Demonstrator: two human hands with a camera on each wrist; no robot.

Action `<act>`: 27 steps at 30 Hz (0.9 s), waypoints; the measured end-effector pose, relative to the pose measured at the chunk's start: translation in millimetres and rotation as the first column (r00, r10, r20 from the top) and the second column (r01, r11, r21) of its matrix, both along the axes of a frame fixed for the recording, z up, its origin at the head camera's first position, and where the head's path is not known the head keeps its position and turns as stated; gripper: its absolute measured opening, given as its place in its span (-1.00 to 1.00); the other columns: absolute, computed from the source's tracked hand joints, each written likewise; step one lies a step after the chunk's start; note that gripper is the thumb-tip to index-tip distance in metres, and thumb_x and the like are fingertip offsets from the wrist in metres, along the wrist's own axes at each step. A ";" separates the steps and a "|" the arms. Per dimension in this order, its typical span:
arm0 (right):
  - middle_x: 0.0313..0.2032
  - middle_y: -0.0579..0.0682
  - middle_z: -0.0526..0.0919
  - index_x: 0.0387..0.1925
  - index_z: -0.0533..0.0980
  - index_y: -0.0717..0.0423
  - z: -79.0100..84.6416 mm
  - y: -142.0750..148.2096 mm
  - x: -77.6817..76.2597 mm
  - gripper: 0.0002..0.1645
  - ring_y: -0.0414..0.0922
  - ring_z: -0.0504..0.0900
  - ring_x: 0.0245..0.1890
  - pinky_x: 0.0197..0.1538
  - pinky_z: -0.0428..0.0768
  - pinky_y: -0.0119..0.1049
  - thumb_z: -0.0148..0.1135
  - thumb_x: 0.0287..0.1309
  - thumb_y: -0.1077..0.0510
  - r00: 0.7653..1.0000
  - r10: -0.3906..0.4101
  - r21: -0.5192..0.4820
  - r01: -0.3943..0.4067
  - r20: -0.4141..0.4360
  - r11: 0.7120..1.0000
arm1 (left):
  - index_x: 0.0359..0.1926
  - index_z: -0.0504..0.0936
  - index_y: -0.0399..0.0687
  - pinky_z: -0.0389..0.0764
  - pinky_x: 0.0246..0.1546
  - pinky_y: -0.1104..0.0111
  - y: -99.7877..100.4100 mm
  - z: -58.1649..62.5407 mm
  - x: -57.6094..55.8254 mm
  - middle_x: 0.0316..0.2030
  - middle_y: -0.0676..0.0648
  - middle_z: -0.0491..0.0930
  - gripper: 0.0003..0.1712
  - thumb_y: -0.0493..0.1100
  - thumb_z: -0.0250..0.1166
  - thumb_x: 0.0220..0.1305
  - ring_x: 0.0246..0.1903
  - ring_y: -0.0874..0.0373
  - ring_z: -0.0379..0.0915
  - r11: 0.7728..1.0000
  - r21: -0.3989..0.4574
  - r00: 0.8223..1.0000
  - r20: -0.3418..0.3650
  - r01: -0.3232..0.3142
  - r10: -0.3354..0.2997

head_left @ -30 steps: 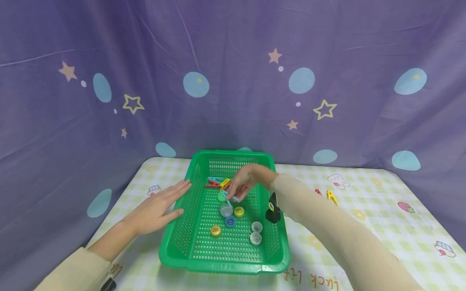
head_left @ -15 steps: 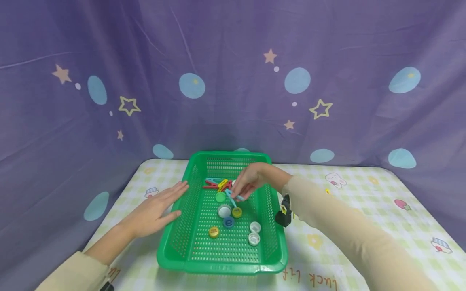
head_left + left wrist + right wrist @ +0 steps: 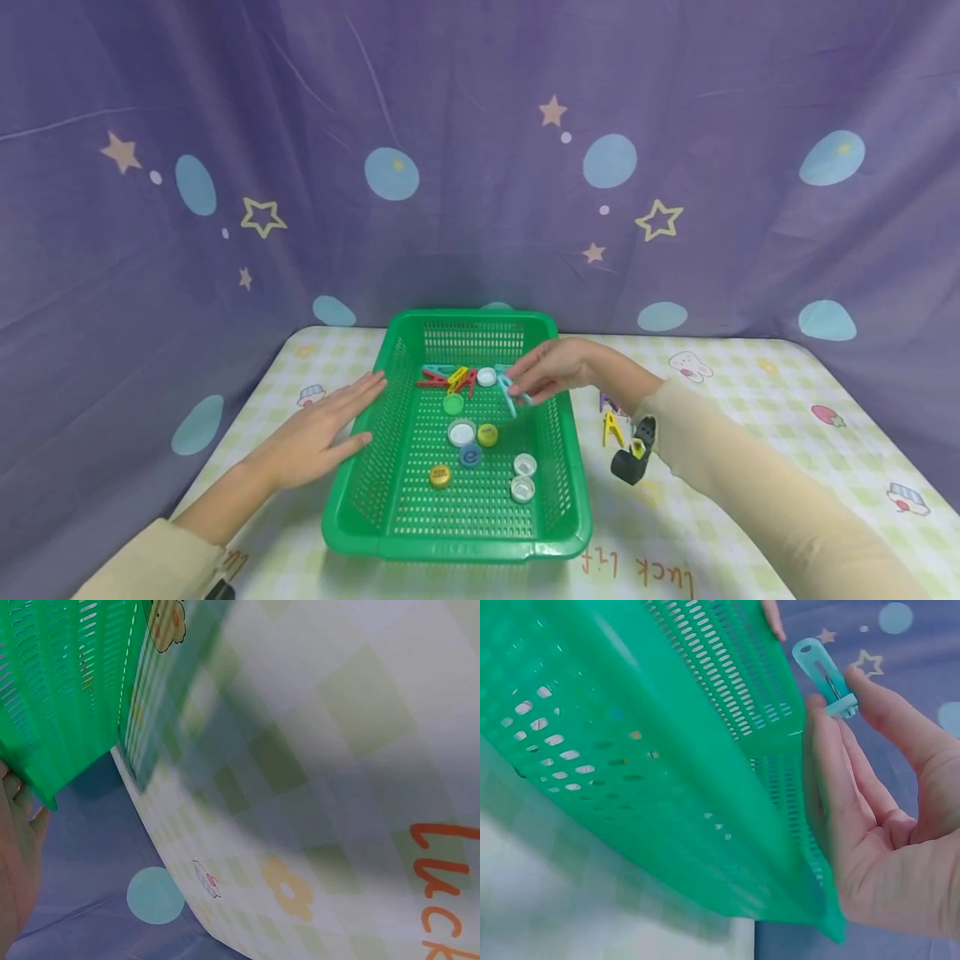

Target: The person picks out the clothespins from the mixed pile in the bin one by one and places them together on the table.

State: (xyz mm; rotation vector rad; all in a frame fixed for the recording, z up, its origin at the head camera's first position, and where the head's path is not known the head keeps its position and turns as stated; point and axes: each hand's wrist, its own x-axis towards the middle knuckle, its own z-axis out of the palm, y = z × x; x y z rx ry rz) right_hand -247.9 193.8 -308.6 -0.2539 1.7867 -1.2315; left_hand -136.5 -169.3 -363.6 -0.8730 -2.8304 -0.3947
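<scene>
My right hand (image 3: 553, 371) pinches a light blue clothespin (image 3: 507, 397) between thumb and fingers, over the back right part of a green plastic basket (image 3: 457, 550). The right wrist view shows this clothespin (image 3: 817, 669) at the fingertips, with its metal spring visible. My left hand (image 3: 322, 435) lies with straight fingers against the basket's left rim. Inside the basket, red, yellow and blue clothespins (image 3: 457, 380) are bunched at the back left. Several bottle caps are spread over its floor, among them a green cap (image 3: 453, 404), a blue cap (image 3: 470, 455) and a gold cap (image 3: 440, 476).
Right of the basket, a yellow clothespin (image 3: 612, 429) and a purple clothespin (image 3: 605, 402) lie on the checked tablecloth (image 3: 750, 467), partly hidden by the right arm. A purple patterned curtain (image 3: 480, 250) hangs behind the table.
My right hand has moved right, carrying the light blue clothespin from the basket's middle towards its right wall. A white cap at the back has come into sight. The left hand stays put.
</scene>
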 end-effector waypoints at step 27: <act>-0.19 -0.12 0.74 0.29 0.24 0.46 -48.9 149.6 30.6 -0.28 -0.29 0.72 -0.22 -0.04 0.67 -0.37 0.27 0.20 0.21 0.951 -0.285 -0.088 0.275 -0.123 0.957 | 0.51 0.04 0.07 0.27 0.31 -0.17 -1.2 -3.1 -3.8 0.51 -0.07 0.03 -0.21 0.06 0.13 0.37 0.45 -0.15 0.07 1.000 0.004 1.000 0.010 0.000 0.000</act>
